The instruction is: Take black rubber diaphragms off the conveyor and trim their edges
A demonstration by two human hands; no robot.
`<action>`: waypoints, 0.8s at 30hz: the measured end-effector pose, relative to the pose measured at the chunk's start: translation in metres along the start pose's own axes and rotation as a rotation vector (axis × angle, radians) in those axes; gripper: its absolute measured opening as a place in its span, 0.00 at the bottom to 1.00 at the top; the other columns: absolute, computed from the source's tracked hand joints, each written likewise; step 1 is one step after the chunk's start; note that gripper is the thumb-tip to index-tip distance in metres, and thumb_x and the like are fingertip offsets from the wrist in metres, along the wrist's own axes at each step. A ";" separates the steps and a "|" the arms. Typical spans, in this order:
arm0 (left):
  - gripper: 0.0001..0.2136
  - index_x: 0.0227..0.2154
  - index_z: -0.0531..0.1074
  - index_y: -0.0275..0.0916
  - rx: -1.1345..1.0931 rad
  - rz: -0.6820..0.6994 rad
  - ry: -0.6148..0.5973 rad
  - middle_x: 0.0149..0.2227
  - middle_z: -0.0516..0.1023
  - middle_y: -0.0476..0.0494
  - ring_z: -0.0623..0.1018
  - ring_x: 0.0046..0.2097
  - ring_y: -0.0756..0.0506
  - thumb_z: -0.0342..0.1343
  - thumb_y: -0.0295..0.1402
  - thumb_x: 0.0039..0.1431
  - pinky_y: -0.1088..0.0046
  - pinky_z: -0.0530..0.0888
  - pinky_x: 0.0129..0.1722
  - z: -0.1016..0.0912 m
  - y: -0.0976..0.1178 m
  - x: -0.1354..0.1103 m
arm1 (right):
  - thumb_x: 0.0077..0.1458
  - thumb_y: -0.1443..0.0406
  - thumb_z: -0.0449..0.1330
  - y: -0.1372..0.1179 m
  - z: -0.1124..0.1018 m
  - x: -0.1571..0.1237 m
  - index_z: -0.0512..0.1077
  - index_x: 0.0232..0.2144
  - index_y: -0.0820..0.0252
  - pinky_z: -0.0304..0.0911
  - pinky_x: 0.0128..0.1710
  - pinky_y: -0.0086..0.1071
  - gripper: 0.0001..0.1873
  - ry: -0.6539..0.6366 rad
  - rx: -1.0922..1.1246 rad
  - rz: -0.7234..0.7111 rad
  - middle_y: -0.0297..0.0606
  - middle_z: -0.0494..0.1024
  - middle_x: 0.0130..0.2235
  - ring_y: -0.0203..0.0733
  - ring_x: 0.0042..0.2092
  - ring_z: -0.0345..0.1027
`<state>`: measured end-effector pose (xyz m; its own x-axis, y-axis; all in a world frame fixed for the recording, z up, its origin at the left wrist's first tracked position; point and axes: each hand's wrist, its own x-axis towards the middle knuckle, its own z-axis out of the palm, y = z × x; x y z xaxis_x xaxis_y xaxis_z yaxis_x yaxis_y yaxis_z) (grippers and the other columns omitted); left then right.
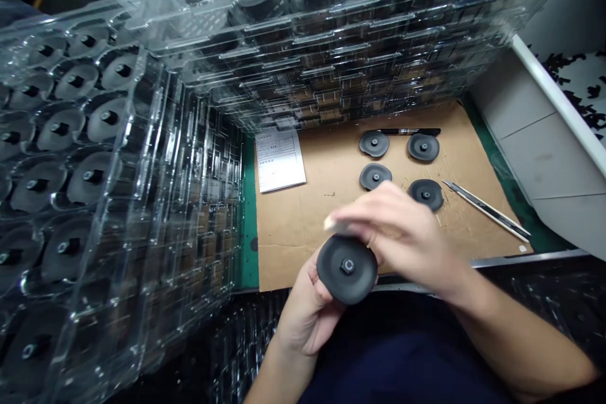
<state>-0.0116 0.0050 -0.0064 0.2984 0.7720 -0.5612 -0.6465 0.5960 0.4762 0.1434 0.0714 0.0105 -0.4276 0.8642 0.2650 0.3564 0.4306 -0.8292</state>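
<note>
My left hand (305, 312) is closed round the edge of a black dished disc (348, 284) with a short stub at its centre. The stub side faces up towards me. Over the disc's far rim, my right hand (402, 233) is bent with its fingers pinched together, partly smeared by motion. A small pale tip and a greyish edge show at its fingertips; what it holds I cannot make out. Beyond the hands, several like discs lie on the cardboard sheet (317, 240), among them a front right disc (426, 194) and a front left disc (375, 176).
A utility knife (487, 209) lies at the right of the cardboard. A black pen (409, 131) is behind the discs, and a printed paper (280, 161) lies left. Tall stacks of clear plastic trays (189, 164) holding discs rise left and behind. A white box wall (544, 145) borders the right.
</note>
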 end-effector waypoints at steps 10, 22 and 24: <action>0.29 0.49 0.70 0.45 -0.180 0.023 -0.073 0.55 0.70 0.41 0.72 0.53 0.36 0.64 0.45 0.41 0.64 0.73 0.48 -0.013 0.006 0.003 | 0.58 0.67 0.52 0.045 0.032 -0.070 0.73 0.43 0.56 0.65 0.33 0.30 0.12 -0.253 0.045 0.444 0.35 0.73 0.31 0.36 0.32 0.68; 0.28 0.50 0.69 0.45 -0.058 0.139 0.062 0.53 0.72 0.43 0.69 0.56 0.39 0.65 0.42 0.43 0.65 0.66 0.56 -0.010 -0.006 0.009 | 0.57 0.69 0.54 -0.013 0.011 -0.019 0.70 0.48 0.59 0.66 0.39 0.29 0.15 0.161 0.095 0.175 0.40 0.73 0.43 0.36 0.40 0.68; 0.26 0.48 0.70 0.45 -0.033 0.137 0.095 0.51 0.73 0.44 0.70 0.55 0.40 0.66 0.40 0.43 0.68 0.67 0.55 -0.012 -0.006 0.008 | 0.58 0.71 0.53 -0.025 0.013 -0.012 0.70 0.47 0.62 0.66 0.44 0.30 0.15 0.016 0.147 0.064 0.40 0.74 0.42 0.36 0.42 0.68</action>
<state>-0.0139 0.0049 -0.0218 0.1392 0.8204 -0.5546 -0.6996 0.4778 0.5313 0.1285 0.0470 0.0213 -0.3944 0.8931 0.2164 0.2562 0.3330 -0.9074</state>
